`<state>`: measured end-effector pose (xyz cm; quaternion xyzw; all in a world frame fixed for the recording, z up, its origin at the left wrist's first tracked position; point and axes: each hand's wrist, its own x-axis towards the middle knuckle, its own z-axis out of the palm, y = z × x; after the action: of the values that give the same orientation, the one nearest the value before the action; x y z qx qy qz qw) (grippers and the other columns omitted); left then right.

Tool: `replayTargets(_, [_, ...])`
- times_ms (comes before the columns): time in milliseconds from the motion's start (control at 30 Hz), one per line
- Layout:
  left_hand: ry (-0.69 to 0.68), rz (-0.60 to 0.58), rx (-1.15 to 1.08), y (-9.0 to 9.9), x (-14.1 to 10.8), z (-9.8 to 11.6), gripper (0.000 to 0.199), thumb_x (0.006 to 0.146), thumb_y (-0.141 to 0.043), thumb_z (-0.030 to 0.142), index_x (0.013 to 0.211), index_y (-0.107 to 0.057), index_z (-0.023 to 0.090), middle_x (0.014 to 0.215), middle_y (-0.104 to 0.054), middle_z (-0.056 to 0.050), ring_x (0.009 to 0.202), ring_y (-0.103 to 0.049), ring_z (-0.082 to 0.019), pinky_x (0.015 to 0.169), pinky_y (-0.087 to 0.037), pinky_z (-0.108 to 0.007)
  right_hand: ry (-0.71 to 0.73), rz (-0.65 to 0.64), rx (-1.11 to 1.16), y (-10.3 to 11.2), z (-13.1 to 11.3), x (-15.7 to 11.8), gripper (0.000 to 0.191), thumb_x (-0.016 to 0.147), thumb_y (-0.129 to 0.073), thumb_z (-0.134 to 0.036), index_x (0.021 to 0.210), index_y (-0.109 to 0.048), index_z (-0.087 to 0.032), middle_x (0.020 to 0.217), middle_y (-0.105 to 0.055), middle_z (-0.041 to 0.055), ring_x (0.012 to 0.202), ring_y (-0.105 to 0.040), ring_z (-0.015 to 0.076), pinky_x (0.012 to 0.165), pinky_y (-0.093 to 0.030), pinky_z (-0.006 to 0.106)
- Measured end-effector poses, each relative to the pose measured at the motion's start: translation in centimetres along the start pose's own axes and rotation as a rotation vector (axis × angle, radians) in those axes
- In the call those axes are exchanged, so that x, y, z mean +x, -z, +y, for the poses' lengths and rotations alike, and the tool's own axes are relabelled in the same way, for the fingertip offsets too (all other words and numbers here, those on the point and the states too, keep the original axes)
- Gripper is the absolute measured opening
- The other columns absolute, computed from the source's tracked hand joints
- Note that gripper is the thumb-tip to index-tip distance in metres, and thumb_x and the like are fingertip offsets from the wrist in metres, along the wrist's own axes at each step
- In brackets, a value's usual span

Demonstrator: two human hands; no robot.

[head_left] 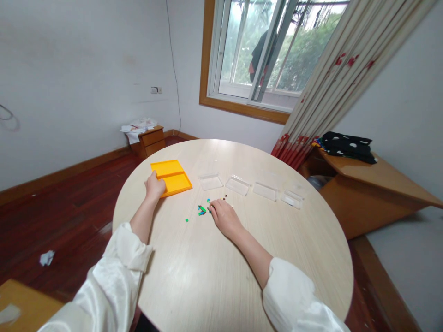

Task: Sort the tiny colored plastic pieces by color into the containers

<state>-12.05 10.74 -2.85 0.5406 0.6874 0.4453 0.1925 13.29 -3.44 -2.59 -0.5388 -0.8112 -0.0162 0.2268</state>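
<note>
My left hand (154, 185) is closed on the near left edge of a shallow orange-yellow case (176, 180) with two sections, which lies open on the table. My right hand (224, 216) is low over the tabletop, its fingers bent down and held together among small toy bricks. Whatever is under those fingertips is hidden. To their left lie a loose group of green and blue bricks (202, 210) and a single green brick (187, 220). A few tiny dark brown pieces (225, 197) lie just beyond the fingers.
Clear plastic trays stand in a row across the round table (194, 276): one (210, 181) nearest the case, then another (237, 185), a third (265, 191) and a last (292, 199). A wooden desk (387, 189) with dark cloth is at right, a small cabinet (152, 139) at back left.
</note>
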Motion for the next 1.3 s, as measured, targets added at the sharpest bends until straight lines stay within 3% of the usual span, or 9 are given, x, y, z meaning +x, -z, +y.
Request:
replayTargets(100, [0.025, 0.038, 0.133, -0.1, -0.2, 0.5, 0.059, 0.067, -0.053, 0.012, 0.125, -0.052, 0.009, 0.124, -0.058, -0.018, 0.123, -0.046, -0.034, 0.107, -0.029, -0.045, -0.018, 0.025, -0.014, -0.1, 0.1, 0.1, 0.024, 0.095, -0.034, -0.022, 0.09, -0.057, -0.017, 0.086, -0.06, 0.0091, 0.082, -0.054, 0.0211, 0.074, -0.044, 0.032])
replayTargets(233, [-0.009, 0.004, 0.219, 0.0, -0.6, 0.9, 0.057, 0.069, -0.052, 0.014, 0.125, -0.052, 0.005, 0.125, -0.056, -0.021, 0.122, -0.046, -0.035, 0.107, -0.029, -0.045, -0.025, 0.085, 0.029, 0.0, 0.0, 0.1, 0.024, 0.094, -0.034, -0.023, 0.087, -0.056, -0.018, 0.086, -0.058, 0.009, 0.083, -0.052, 0.0213, 0.077, -0.044, 0.033])
replayTargets(567, [-0.038, 0.005, 0.238, 0.2, -1.8, 0.7, 0.056, 0.07, -0.051, 0.016, 0.124, -0.051, 0.005, 0.123, -0.055, -0.021, 0.12, -0.045, -0.034, 0.106, -0.028, -0.045, 0.031, 0.139, 0.229, 1.4, 0.3, -0.5, 0.031, 0.095, -0.031, -0.024, 0.094, -0.06, -0.016, 0.089, -0.064, 0.0101, 0.086, -0.054, 0.0208, 0.082, -0.045, 0.036])
replayTargets(700, [-0.081, 0.017, 0.237, 1.1, -3.1, 1.3, 0.052, 0.075, -0.049, 0.02, 0.124, -0.05, 0.002, 0.125, -0.05, -0.024, 0.123, -0.04, -0.034, 0.106, -0.026, -0.047, -0.071, 0.185, 0.258, 1.2, 1.2, -1.1, 0.036, 0.094, -0.029, -0.026, 0.105, -0.061, -0.016, 0.105, -0.064, 0.0127, 0.102, -0.056, 0.022, 0.093, -0.043, 0.041])
replayTargets(800, [-0.272, 0.092, 0.158, 2.0, -5.6, 2.4, 0.046, 0.08, -0.047, 0.028, 0.122, -0.052, 0.01, 0.13, -0.044, -0.02, 0.127, -0.034, -0.032, 0.107, -0.026, -0.048, -0.189, 0.158, 0.223, 0.7, 2.1, -1.9, 0.044, 0.094, -0.026, -0.033, 0.121, -0.055, -0.012, 0.126, -0.056, 0.0174, 0.121, -0.048, 0.0249, 0.102, -0.037, 0.046])
replayTargets(867, [-0.456, 0.028, 0.116, 2.4, -8.1, 3.1, 0.042, 0.083, -0.045, 0.033, 0.12, -0.053, 0.014, 0.13, -0.045, -0.017, 0.126, -0.036, -0.03, 0.107, -0.026, -0.047, -0.263, 0.11, 0.186, 0.2, 2.4, -2.5, 0.053, 0.094, -0.026, -0.04, 0.13, -0.047, -0.007, 0.136, -0.046, 0.0219, 0.13, -0.039, 0.0283, 0.105, -0.033, 0.049])
replayTargets(967, [-0.642, -0.229, 0.145, 2.2, -12.0, 3.4, 0.049, 0.084, -0.046, 0.041, 0.127, -0.048, 0.019, 0.136, -0.042, -0.016, 0.129, -0.034, -0.029, 0.108, -0.026, -0.047, -0.313, 0.059, 0.157, -0.4, 2.5, -3.1, 0.062, 0.092, -0.028, -0.049, 0.138, -0.037, -0.007, 0.143, -0.038, 0.0224, 0.136, -0.029, 0.0308, 0.108, -0.028, 0.051])
replayTargets(1100, [-0.687, -0.469, 0.267, 0.6, -15.0, 2.9, 0.065, 0.084, -0.044, 0.052, 0.136, -0.039, 0.015, 0.145, -0.033, -0.019, 0.137, -0.024, -0.033, 0.11, -0.022, -0.049, -0.309, 0.015, 0.131, -0.7, 1.9, -3.1, 0.065, 0.092, -0.028, -0.051, 0.14, -0.032, -0.007, 0.145, -0.034, 0.0235, 0.138, -0.025, 0.0318, 0.109, -0.024, 0.052])
replayTargets(1300, [-0.684, -0.559, 0.366, -1.8, -15.1, 4.2, 0.074, 0.084, -0.037, 0.059, 0.138, -0.036, 0.008, 0.147, -0.028, -0.024, 0.138, -0.02, -0.035, 0.111, -0.015, -0.049, -0.241, -0.085, 0.084, 0.3, 0.8, -2.5, 0.06, 0.094, -0.031, -0.043, 0.14, -0.034, -0.004, 0.145, -0.033, 0.0226, 0.138, -0.025, 0.03, 0.111, -0.024, 0.05])
